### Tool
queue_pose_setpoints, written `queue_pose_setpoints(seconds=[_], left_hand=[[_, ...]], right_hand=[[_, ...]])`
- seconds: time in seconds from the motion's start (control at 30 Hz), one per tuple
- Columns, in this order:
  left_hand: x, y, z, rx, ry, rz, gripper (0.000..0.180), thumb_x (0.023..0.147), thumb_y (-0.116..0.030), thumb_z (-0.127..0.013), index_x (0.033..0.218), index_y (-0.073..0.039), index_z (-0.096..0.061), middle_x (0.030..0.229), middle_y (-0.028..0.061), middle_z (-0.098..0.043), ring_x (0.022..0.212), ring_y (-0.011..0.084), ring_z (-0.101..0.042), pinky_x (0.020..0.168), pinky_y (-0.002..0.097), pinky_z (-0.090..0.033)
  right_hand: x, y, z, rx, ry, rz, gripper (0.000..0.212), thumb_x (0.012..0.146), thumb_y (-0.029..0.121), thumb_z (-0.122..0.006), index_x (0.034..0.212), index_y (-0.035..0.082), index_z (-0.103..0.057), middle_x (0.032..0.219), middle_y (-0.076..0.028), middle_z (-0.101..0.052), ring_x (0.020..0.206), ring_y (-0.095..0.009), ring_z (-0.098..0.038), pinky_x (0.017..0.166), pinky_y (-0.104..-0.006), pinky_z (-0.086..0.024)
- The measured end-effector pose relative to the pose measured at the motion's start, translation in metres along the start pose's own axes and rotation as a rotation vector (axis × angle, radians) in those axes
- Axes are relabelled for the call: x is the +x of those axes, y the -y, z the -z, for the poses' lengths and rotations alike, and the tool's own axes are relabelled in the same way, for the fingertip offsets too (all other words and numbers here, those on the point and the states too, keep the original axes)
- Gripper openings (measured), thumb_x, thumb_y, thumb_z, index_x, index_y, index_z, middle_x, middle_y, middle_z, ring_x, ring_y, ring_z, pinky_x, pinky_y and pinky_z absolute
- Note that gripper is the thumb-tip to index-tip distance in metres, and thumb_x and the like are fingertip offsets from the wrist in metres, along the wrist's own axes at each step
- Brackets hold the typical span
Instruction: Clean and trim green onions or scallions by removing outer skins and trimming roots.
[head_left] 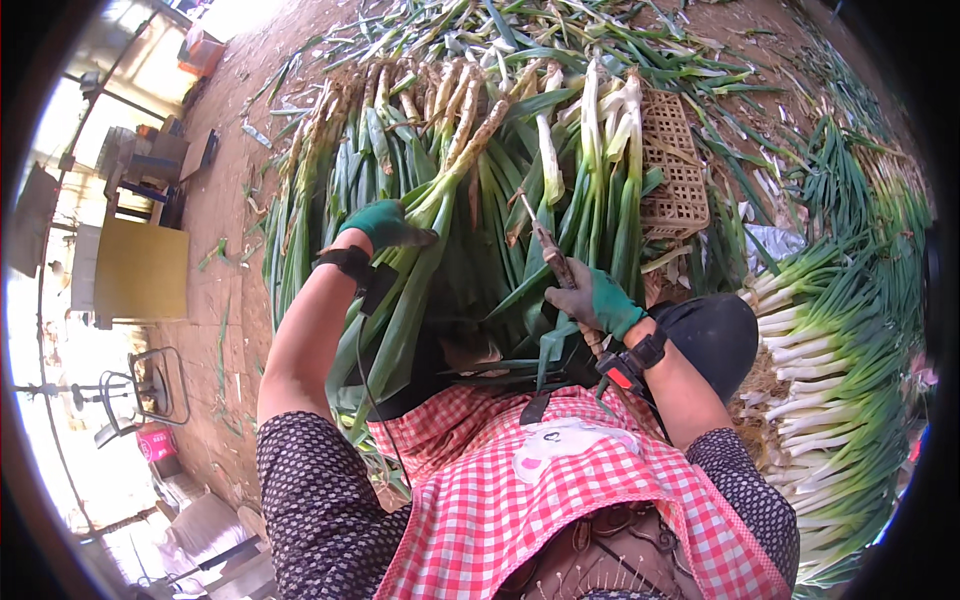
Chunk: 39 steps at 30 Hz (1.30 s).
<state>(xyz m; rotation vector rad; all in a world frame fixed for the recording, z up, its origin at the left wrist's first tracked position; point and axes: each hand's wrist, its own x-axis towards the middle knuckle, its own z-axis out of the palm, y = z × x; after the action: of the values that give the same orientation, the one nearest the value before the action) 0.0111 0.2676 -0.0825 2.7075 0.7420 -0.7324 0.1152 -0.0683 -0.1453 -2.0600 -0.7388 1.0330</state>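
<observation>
My left hand (pixel 388 224), in a green glove, is closed around the green part of a leek (pixel 455 170). The leek's brownish, unpeeled root end points up and away to the right. My right hand (pixel 597 300), gloved too, grips a slim wand-like tool (pixel 545 245) with a thin metal tip, perhaps an air nozzle. Its tip points away and left, apart from the held leek. Beyond and between my hands lies a thick row of leeks (pixel 375 140), many with soil and dry skins on them. A few pale, peeled leeks (pixel 590 135) lie at the row's right.
A tan plastic crate (pixel 675 165) stands right of the row. Clean white leeks (pixel 810 390) are piled at my right. Loose leaf scraps (pixel 480 30) cover the far floor. At left are a yellowish panel (pixel 145 275) and a metal-framed chair (pixel 150 390).
</observation>
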Motion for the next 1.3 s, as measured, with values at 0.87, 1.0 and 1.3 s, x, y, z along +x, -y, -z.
queue_pose_setpoints(seconds=[0.87, 1.0, 1.3], left_hand=[[0.001, -0.051, -0.042, -0.380, -0.198, -0.046, 0.054, 0.072, -0.041, -0.074, 0.096, 0.005, -0.061, 0.081, 0.0154, -0.066, 0.077, 0.0266, -0.064, 0.072, 0.0371, -0.049], [0.013, -0.079, -0.058, -0.501, -0.175, -0.083, 0.051, 0.070, -0.036, -0.072, 0.100, 0.004, -0.062, 0.085, 0.0163, -0.067, 0.079, 0.0265, -0.065, 0.073, 0.0357, -0.050], [0.061, -0.085, -0.141, -0.753, -0.324, -0.198, 0.054, 0.085, -0.046, -0.054, 0.089, 0.007, -0.063, 0.073, 0.0184, -0.065, 0.069, 0.0268, -0.061, 0.064, 0.0371, -0.046]], right_hand=[[-0.040, 0.018, -0.028, -0.119, -0.001, 0.039, 0.051, 0.077, 0.034, -0.064, 0.119, 0.008, -0.051, 0.083, -0.022, -0.063, 0.081, -0.037, -0.063, 0.071, -0.0401, -0.049], [-0.042, 0.017, -0.035, -0.134, -0.131, 0.076, 0.046, 0.078, 0.033, -0.063, 0.112, 0.005, -0.051, 0.074, -0.021, -0.062, 0.073, -0.041, -0.062, 0.065, -0.0453, -0.048], [-0.052, 0.014, -0.032, -0.206, -0.154, 0.079, 0.045, 0.078, 0.035, -0.060, 0.105, 0.000, -0.050, 0.067, -0.022, -0.062, 0.066, -0.041, -0.062, 0.062, -0.0498, -0.048]])
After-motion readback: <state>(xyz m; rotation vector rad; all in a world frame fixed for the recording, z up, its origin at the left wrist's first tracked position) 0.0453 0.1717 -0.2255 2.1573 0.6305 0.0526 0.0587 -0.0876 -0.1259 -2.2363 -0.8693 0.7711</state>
